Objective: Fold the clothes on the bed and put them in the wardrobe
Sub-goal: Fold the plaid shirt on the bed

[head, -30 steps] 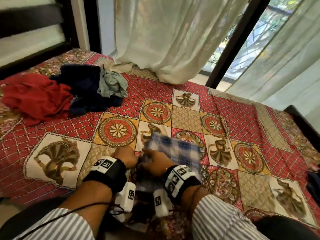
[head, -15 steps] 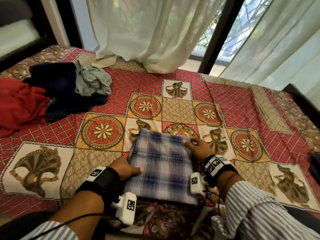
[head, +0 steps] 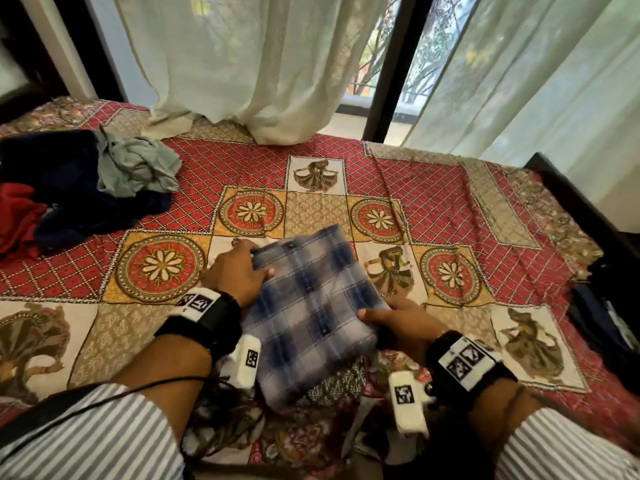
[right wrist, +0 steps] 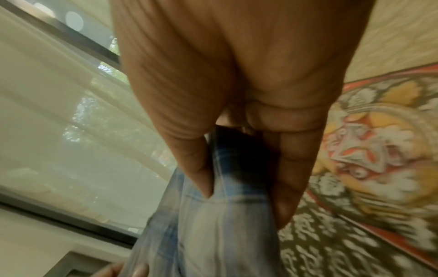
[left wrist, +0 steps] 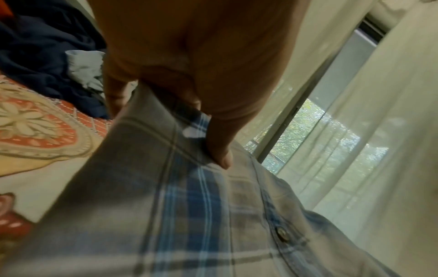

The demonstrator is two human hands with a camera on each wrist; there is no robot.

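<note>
A folded plaid shirt (head: 313, 313) is held over the near part of the bed (head: 433, 202), tilted, its far end higher. The left hand (head: 239, 271) grips the shirt's far left edge, thumb on top and fingers underneath; the left wrist view shows the thumb (left wrist: 220, 150) pressed into the cloth beside the button placket. The right hand (head: 398, 323) clamps the near right edge, thumb above and fingers below, with the fabric pinched between them in the right wrist view. At the bed's far left lies a heap of unfolded clothes: a navy garment (head: 62, 188), a grey-green one (head: 138, 168) on top of it, and a red one (head: 17, 216) beside them. Pale curtains (head: 259, 64) hang behind the bed.
</note>
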